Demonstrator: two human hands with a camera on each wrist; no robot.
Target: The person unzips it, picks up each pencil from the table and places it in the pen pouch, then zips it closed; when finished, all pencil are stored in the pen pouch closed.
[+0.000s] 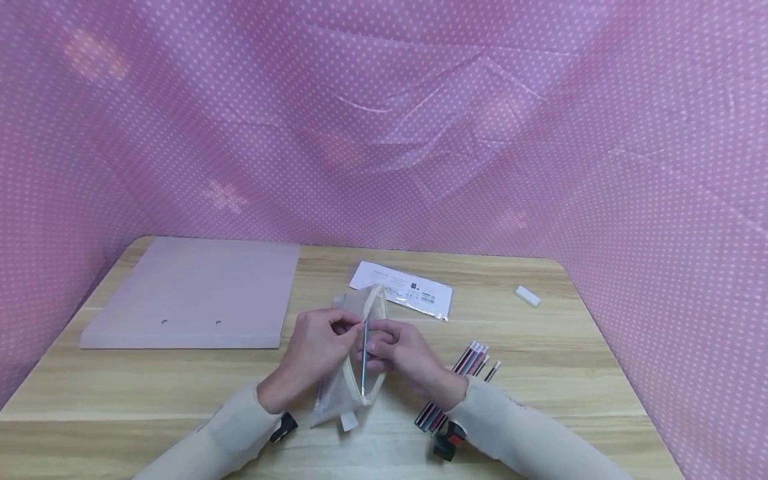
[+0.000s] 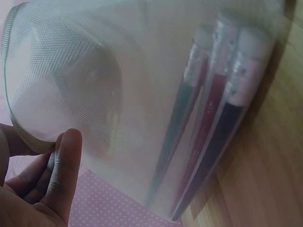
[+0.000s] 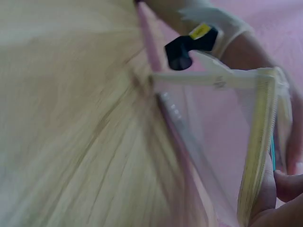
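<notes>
A sheer mesh pencil case (image 1: 337,397) with a cream zip edge stands gaping in the middle of the table. My left hand (image 1: 320,343) pinches the rim of its mouth between thumb and fingers, seen also in the left wrist view. At the opening, my right hand (image 1: 399,348) holds a teal pencil (image 1: 364,367) lengthwise along the mouth, some fingers hidden by the zip edge. Several pencils with white erasers (image 2: 215,118) show through the mesh in the left wrist view. More striped pencils (image 1: 427,417) lie in a bunch beneath my right wrist.
Behind the case lies a flat white printed packet (image 1: 408,288) in clear wrap. A white eraser (image 1: 528,296) sits at the back right. A large pale board (image 1: 198,290) with two small holes covers the table's left rear. Pink dotted cloth (image 1: 384,133) surrounds the wooden table.
</notes>
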